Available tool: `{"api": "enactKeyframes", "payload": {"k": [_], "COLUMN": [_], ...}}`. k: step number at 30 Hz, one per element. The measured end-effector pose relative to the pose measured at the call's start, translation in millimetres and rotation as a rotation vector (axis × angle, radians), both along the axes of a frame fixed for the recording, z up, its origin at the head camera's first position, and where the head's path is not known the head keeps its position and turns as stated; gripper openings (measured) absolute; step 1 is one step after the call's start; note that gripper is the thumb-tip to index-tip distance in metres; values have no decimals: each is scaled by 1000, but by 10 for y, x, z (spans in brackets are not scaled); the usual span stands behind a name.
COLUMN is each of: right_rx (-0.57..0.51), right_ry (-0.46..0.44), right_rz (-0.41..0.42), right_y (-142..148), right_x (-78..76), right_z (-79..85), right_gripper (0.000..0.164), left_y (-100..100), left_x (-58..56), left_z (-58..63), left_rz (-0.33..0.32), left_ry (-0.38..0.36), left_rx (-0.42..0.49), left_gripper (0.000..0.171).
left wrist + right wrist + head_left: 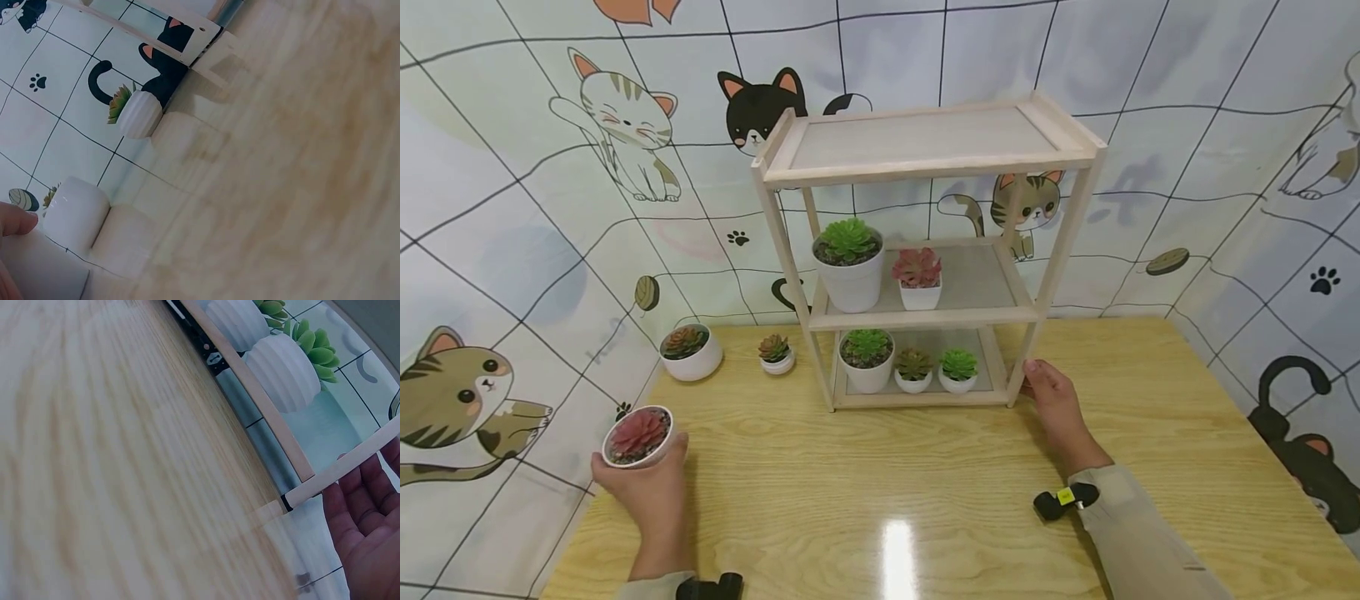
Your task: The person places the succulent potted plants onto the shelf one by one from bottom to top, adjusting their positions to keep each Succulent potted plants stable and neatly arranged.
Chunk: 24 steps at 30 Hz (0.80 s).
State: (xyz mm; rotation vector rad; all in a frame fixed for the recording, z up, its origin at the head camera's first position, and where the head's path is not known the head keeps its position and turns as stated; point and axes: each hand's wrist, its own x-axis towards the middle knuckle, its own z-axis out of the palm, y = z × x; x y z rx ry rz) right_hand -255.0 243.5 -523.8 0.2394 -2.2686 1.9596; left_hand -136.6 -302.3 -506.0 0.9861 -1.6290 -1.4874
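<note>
**Two Hands at Work Beside a Shelf of Succulents**

A person's left hand [651,500] grasped a red succulent in a round white pot [638,433] at the left edge of the table, thumb and fingers spread around the pot's sides and the plant facing up toward the head camera. Whether the pot's base met the tabletop could not be told. The right hand [1060,408] reached forward across the table and held the right front leg [350,464] of a pale shelf rack [925,137] near its foot, its fingers passing behind the wood. A light sleeve [1127,517] covered the right forearm, and a black wrist device [1067,497] sat at its cuff.

The wood-grain table [880,467] caught a bright streak of reflected light near its front. A wide white pot [692,367] and a small white pot [777,363], each bearing a brownish succulent, stood between the left hand and the rack. On the middle tier, a large green succulent [848,237] stood beside a smaller red one [917,267]; three potted plants lined the bottom tier, the green one at left [868,375] the largest.

Behind them rose a pale wall [880,50] crossed by dark grid lines and printed with cartoon cats [625,133] and paw prints [738,238].
</note>
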Motion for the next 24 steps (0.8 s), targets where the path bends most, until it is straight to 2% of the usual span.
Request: {"api": "enactKeyframes", "payload": {"k": [5,14,24], "right_rx": [-3,-25,-9], "right_ry": [10,20,7], "right_rz": [6,7,5], "right_y": [7,19,10], "right_x": [-1,-6,-4], "right_z": [-11,-17,-13], "right_gripper": [56,38,43], "left_y": [-36,-45,-27], "left_x": [-43,-63,-36], "left_z": [-69,-67,-6], "left_rz": [-20,-46,-59], "left_ry": [-14,-2,-1], "left_rx": [-9,17,26], "left_gripper": [108,108,107]}}
